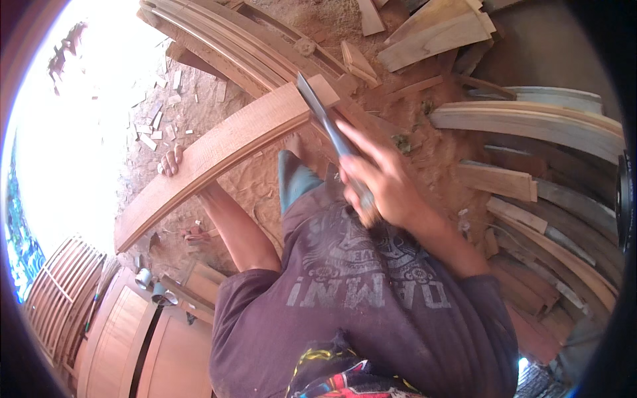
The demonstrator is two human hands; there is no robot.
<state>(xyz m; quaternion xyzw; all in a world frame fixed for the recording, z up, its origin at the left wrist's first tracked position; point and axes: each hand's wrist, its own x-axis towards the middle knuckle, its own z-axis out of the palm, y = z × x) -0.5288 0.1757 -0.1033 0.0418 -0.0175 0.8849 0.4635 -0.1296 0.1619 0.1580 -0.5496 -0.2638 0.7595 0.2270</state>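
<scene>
A long wooden board point(229, 144) with a moulded near edge slants across in front of me, its right end farther away. My left hand point(171, 161) grips it near its left part; the forearm passes beneath and the fingers curl over the far edge. My right hand point(385, 182) is wrapped round a chisel point(324, 118) with a long grey metal blade and a worn wooden butt. The blade lies over the board's right end, its tip pointing away from me. Whether the edge touches the wood, I cannot tell.
Long moulded boards point(219, 41) lie beyond the workpiece. Wood offcuts point(438, 34) sit at the far right, with stacked planks point(531, 123) along the right side. Small chips point(151, 129) litter the sandy ground point(255, 189). Wooden panels point(116, 331) and a small tin point(143, 278) are at lower left.
</scene>
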